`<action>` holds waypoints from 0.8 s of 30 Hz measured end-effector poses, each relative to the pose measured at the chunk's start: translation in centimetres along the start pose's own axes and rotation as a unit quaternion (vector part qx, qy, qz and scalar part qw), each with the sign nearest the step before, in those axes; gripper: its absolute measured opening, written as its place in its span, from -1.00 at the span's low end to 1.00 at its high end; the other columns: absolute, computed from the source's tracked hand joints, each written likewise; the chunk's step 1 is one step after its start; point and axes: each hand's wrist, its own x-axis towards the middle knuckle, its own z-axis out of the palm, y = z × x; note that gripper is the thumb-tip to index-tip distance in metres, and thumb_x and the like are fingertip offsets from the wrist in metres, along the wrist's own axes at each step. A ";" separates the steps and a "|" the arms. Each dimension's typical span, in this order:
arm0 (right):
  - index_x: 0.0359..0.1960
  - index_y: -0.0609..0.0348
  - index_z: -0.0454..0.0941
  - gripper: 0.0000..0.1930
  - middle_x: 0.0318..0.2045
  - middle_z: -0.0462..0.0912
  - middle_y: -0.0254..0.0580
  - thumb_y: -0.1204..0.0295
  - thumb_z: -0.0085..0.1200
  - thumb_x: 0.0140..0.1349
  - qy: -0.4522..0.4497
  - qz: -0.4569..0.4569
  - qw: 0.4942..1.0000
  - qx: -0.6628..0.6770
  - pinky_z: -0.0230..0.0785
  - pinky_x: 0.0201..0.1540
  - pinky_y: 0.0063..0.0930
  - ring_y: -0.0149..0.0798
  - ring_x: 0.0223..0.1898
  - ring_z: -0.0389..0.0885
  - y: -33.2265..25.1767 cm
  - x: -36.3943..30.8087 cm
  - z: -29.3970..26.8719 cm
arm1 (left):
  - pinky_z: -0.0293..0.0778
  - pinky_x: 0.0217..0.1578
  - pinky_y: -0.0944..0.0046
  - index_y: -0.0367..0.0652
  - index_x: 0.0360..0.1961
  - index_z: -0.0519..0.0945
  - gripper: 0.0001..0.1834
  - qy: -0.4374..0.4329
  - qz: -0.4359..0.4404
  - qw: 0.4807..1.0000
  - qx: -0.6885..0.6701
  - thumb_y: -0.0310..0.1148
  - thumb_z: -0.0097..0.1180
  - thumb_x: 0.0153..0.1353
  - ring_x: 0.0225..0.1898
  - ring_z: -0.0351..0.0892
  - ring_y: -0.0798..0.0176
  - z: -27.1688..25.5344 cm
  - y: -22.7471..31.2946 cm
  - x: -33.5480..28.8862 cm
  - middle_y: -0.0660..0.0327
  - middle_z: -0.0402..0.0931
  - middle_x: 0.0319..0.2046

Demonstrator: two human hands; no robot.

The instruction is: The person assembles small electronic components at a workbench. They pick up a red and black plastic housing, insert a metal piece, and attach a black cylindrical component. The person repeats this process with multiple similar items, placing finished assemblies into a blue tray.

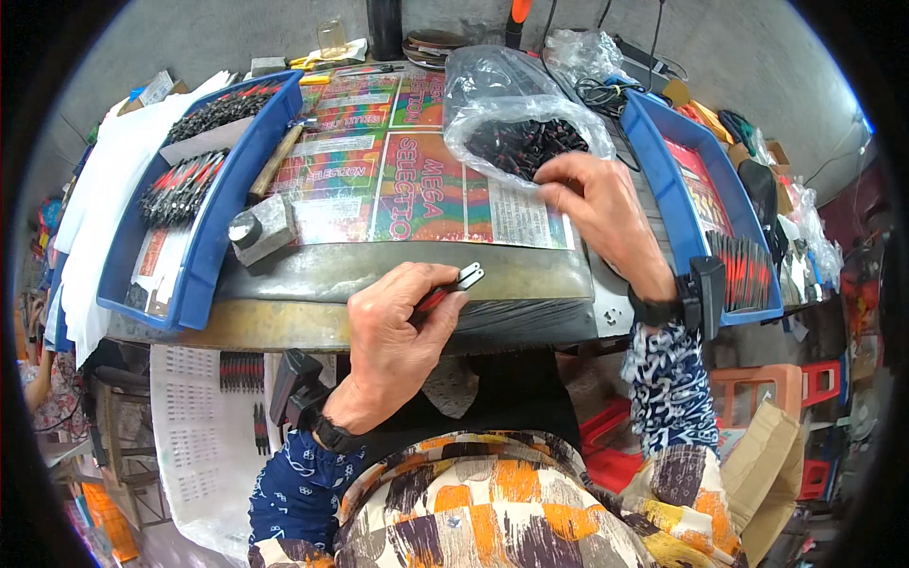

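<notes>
My left hand (396,327) is closed around a small red-and-black handled piece with a silver, two-pronged metal end (471,275). The prongs stick out past the thumb and forefinger, above the table's front edge. My right hand (601,204) is at the mouth of a clear plastic bag (488,80), with thumb and fingers bent together. Whatever is between those fingertips, if anything, is too small to make out. Many small black-and-red parts (530,144) fill the bag's mouth, just beyond the fingertips.
A blue bin (216,256) of black-and-red pieces stands left, another blue bin (663,123) right. A metal block (276,227) and a wooden-handled hammer (275,166) lie on the table by the colourful printed sheet (341,222). Below left is a white basket (189,417).
</notes>
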 end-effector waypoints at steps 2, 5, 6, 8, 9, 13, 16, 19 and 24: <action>-0.26 0.30 0.59 -0.81 -0.40 0.64 -0.07 0.52 0.15 0.07 0.035 -0.062 0.988 -0.139 0.43 -0.30 -0.31 -0.08 -0.36 0.62 2.1 1.5 0.3 | 0.44 -0.44 0.31 -0.31 -0.29 0.60 -0.81 0.001 0.000 1.000 0.015 -0.60 0.26 0.02 -0.51 0.53 0.17 -0.4 -0.3 0.1 0.07 0.56 -0.45; -0.31 0.29 0.57 -0.82 -0.38 0.56 -0.03 0.53 0.14 0.01 0.012 -0.064 0.975 -0.211 0.37 -0.20 -0.17 0.10 -0.25 0.54 4.7 3.5 1.4 | 0.42 -0.44 0.43 -0.35 -0.29 0.62 -0.84 0.003 0.007 0.999 0.037 -0.61 0.24 0.05 -0.51 0.49 0.43 -0.8 -0.7 0.2 0.20 0.55 -0.52; -0.36 0.30 0.56 -0.86 -0.40 0.55 0.00 0.54 0.11 0.02 0.019 -0.081 0.972 -0.221 0.38 -0.22 -0.13 0.12 -0.28 0.56 5.3 4.0 1.9 | 0.41 -0.44 0.43 -0.35 -0.29 0.62 -0.84 0.003 0.005 0.999 0.052 -0.61 0.24 0.04 -0.51 0.49 0.43 -1.0 -0.9 0.2 0.19 0.55 -0.52; -0.45 0.31 0.53 -0.92 -0.45 0.55 0.06 0.55 0.05 0.05 0.031 -0.101 0.963 -0.250 0.39 -0.27 -0.05 0.16 -0.34 0.58 6.3 4.9 3.0 | 0.41 -0.45 0.42 -0.35 -0.30 0.61 -0.84 0.011 0.014 0.999 0.045 -0.61 0.24 0.04 -0.52 0.48 0.41 -1.1 -1.2 0.2 0.18 0.54 -0.53; -0.47 0.30 0.51 -0.91 -0.45 0.55 0.07 0.52 -0.01 0.09 0.031 -0.114 0.956 -0.267 0.40 -0.31 -0.04 0.15 -0.35 0.59 6.6 5.2 3.4 | 0.40 -0.45 0.41 -0.35 -0.30 0.61 -0.84 0.014 0.017 0.998 0.053 -0.61 0.24 0.04 -0.53 0.48 0.40 -1.2 -1.3 0.2 0.18 0.54 -0.53; -0.50 0.25 0.51 -0.88 -0.46 0.56 0.05 0.50 -0.05 0.12 0.019 -0.111 0.937 -0.331 0.44 -0.33 -0.08 0.11 -0.37 0.60 7.3 5.7 4.7 | 0.39 -0.46 0.41 -0.35 -0.30 0.61 -0.85 0.007 0.002 0.999 0.046 -0.61 0.23 0.05 -0.53 0.47 0.41 -1.7 -1.6 0.2 0.18 0.54 -0.53; -0.51 0.25 0.50 -0.89 -0.46 0.56 0.06 0.50 -0.03 0.10 0.026 -0.125 0.933 -0.337 0.45 -0.32 -0.07 0.12 -0.38 0.60 7.8 5.7 5.0 | 0.39 -0.47 0.41 -0.35 -0.30 0.61 -0.85 0.000 -0.008 0.999 0.044 -0.60 0.24 0.05 -0.53 0.47 0.41 -1.8 -1.8 0.1 0.19 0.54 -0.53; -0.53 0.26 0.47 -0.92 -0.47 0.55 0.10 0.52 -0.02 0.06 0.029 -0.131 0.935 -0.328 0.44 -0.31 -0.04 0.16 -0.38 0.58 8.3 5.9 4.9 | 0.41 -0.46 0.37 -0.33 -0.31 0.61 -0.84 -0.006 -0.016 0.999 0.044 -0.60 0.25 0.03 -0.52 0.50 0.33 -2.0 -1.7 0.0 0.15 0.55 -0.51; -0.44 0.30 0.47 -0.91 -0.45 0.54 0.14 0.57 0.01 -0.03 0.008 -0.084 0.956 -0.283 0.39 -0.26 0.02 0.22 -0.33 0.54 8.1 5.9 4.1 | 0.44 -0.44 0.31 -0.31 -0.31 0.61 -0.82 -0.014 -0.018 0.998 0.054 -0.59 0.27 0.01 -0.50 0.55 0.15 -2.2 -1.2 -0.3 0.07 0.57 -0.46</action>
